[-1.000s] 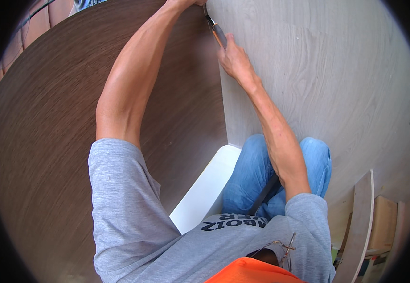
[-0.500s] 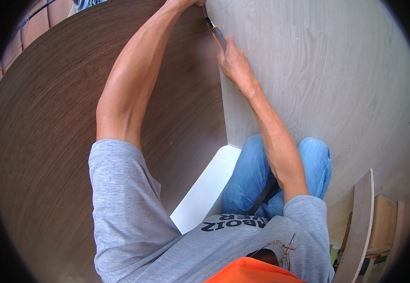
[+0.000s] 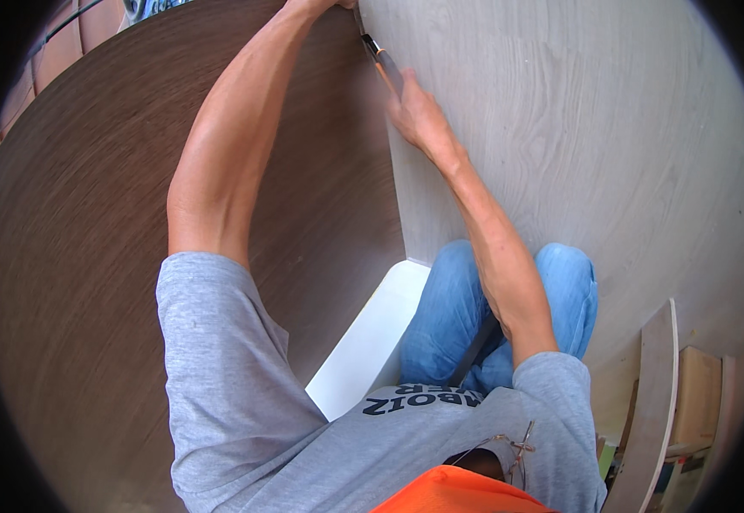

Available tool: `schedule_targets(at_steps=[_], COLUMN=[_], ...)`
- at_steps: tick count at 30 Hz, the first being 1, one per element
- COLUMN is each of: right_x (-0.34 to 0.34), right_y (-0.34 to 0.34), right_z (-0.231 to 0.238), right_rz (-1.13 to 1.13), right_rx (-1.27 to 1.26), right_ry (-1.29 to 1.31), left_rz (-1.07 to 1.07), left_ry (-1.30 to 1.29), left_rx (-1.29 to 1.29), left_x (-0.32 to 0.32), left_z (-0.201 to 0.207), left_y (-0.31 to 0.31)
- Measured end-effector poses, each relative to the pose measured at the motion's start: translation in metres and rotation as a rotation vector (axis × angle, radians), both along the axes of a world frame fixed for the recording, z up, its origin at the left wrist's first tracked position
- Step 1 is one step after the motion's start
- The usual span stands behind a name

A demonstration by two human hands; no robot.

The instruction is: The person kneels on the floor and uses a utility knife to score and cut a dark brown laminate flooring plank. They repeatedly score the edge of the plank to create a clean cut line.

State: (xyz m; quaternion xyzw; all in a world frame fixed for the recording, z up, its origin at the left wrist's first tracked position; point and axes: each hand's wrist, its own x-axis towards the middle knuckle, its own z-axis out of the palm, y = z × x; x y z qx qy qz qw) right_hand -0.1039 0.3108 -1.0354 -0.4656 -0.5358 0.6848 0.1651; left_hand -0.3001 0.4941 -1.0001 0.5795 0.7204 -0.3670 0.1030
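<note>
My right hand (image 3: 423,115) is closed around a hand tool with a dark grey and orange handle (image 3: 388,72). Its short metal neck and dark end point up along the seam between a brown wood-grain panel (image 3: 321,205) and a pale grey wood-grain panel (image 3: 543,137). The tool's exact kind does not show clearly. My left hand (image 3: 321,5) is up at the top edge of the picture, beside the upper part of the seam. Most of its fingers are cut off by the frame, so its grip is hidden.
A white board with a rounded corner (image 3: 368,329) lies near my bent knees (image 3: 449,316). At the lower right stand a narrow pale board (image 3: 656,402) and a brown box (image 3: 695,398). Reddish tiles (image 3: 90,34) show beyond the brown panel at the upper left.
Both forearms and the tool have shifted slightly left in the picture, along with the seam and panels. My right hand keeps hold of the tool.
</note>
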Motion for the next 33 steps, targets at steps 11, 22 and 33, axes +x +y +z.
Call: schedule_targets(at_steps=[11,22,33], right_x=[-0.004,0.002,-0.016], right_y=[-0.012,0.001,-0.012], right_z=[0.003,0.006,0.001], right_rz=[-0.035,-0.045,-0.119], right_rx=[-0.008,-0.175,0.005], right_ry=[0.017,0.117,0.142], left_rz=[-0.027,-0.058,-0.014], left_ry=[-0.088,-0.053,-0.074], left_rx=[0.15,0.135,0.065], left_x=[-0.005,-0.012,-0.004], left_z=[0.003,-0.001,0.015], left_y=[-0.012,-0.014,-0.013])
